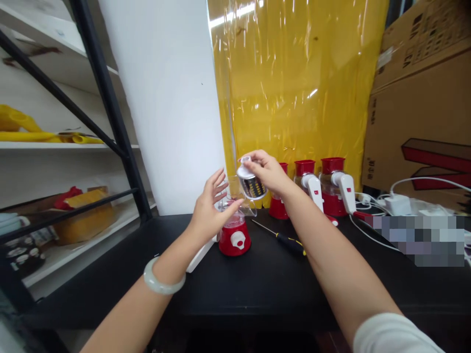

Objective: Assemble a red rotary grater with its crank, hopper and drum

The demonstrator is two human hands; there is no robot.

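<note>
Held up at the centre is a grater drum [253, 186], a metal cylinder with yellow-looking cutting slots and a white plastic end. My right hand [265, 170] grips it by the white stub at its top. My left hand [211, 206] is open, fingers spread, just left of the drum and in front of a rotary grater [235, 240]. That grater has a red base with a white knob and a clear housing, partly hidden behind my left hand. Its white handle [201, 256] lies to the left of the base. I cannot tell whether my left fingers touch the housing.
A screwdriver [290, 243] lies right of the grater on the black table [235, 294]. Several more red-and-white graters [333, 196] stand behind my right arm. White cables and a charger [397, 204] are at the right, before a large cardboard box [419, 117]. Shelves [73, 145] stand left.
</note>
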